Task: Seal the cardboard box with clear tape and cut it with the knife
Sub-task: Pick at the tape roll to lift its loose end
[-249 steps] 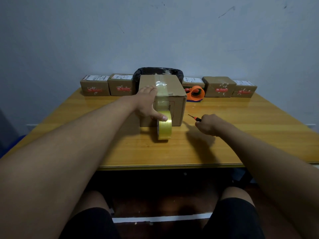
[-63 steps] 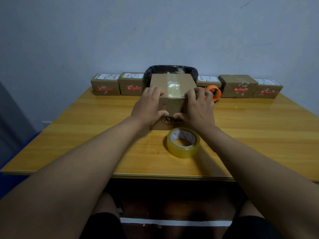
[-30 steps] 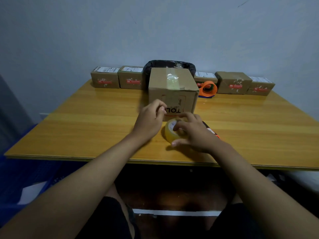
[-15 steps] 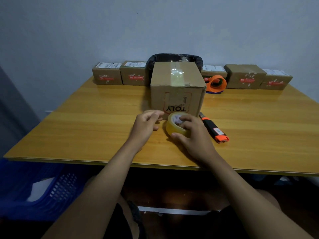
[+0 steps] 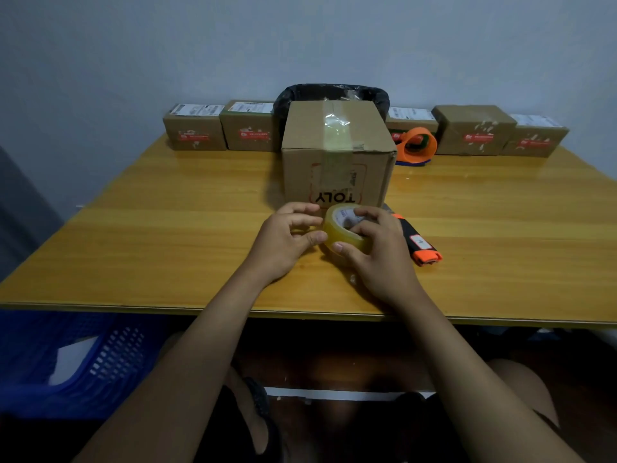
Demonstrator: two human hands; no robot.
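A person sits at a yellow wooden worktop (image 5: 167,228) with both arms stretched out over it. The right hand (image 5: 377,255) has hold of a roll of clear tape (image 5: 344,228). Its fingers go into the hole of the roll and its thumb presses on the near side, so the grip is closed on the roll. The roll is tipped up on its edge, just above or on the worktop; it is hard to tell which. The left hand (image 5: 283,242) is at the left side of the roll. Its thumb and fingers are bent in and touch the outside of the roll, like a pinch. It is too small to see if it has the loose end of the tape.

The cardboard box (image 5: 337,155) stands just behind the hands, in the middle of the worktop. A strip of shiny tape runs over its top and down its near face. On that face the letters "TOLY" are upside down.

The knife (image 5: 417,242) lies flat on the worktop just to the right of the right hand. It is black and orange, and no hand touches it.

Far back by the wall there is a row of small brown boxes (image 5: 247,128) with red labels. A black bin (image 5: 334,91) sits behind the big box. An orange tape holder (image 5: 417,145) sits to the right of the big box. A blue basket (image 5: 93,362) is on the floor at the left, under the worktop.
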